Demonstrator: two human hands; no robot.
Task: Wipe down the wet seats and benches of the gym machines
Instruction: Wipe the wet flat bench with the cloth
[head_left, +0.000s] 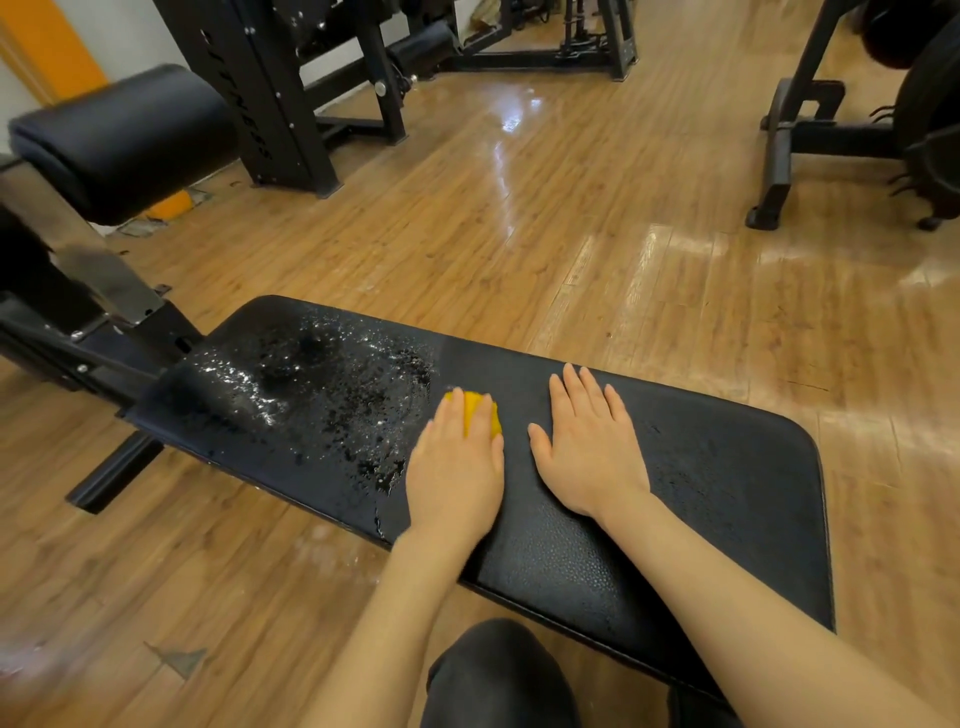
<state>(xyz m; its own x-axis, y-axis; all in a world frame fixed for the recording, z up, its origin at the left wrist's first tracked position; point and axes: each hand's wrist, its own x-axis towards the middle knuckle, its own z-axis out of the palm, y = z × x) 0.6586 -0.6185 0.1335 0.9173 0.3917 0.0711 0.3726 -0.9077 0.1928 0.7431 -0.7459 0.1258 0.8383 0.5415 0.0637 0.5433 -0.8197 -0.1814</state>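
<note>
A long black padded bench (727, 499) lies across the middle of the view. Its left half is covered with water droplets (322, 395); the right half looks mostly dry, with faint damp patches near the right end. My left hand (457, 467) lies flat on a small yellow cloth (480, 413), pressing it onto the pad at the edge of the wet patch. Only the cloth's far part shows past my fingers. My right hand (589, 447) rests flat on the pad just to the right, fingers straight and spread, holding nothing.
A black padded roller (119, 135) of the same machine stands at upper left above its steel frame (104, 291). Black machine frames (291, 104) and a stand with weight plates (810, 130) sit on the glossy wooden floor beyond. My dark-clad knee (498, 675) is below the bench.
</note>
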